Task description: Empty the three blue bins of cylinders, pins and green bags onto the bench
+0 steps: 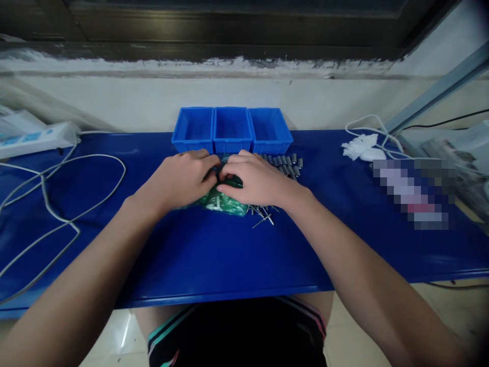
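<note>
A crumpled green plastic bag lies on the blue table in front of me. My left hand is closed at its left and far side, fingers curled in and thumb near the index finger. My right hand curls over the bag from the right, its fingertips close to those of the left. The hands cover most of the bag. Thin metal pins, like rivets, lie loose by its right edge. Short grey cylinders stand or lie in rows behind my right hand.
Three blue bins stand side by side against the wall. A white power strip and looped white cable are at left. Crumpled white material, cables and a blurred-out patch are at right. The table's front edge is near my lap.
</note>
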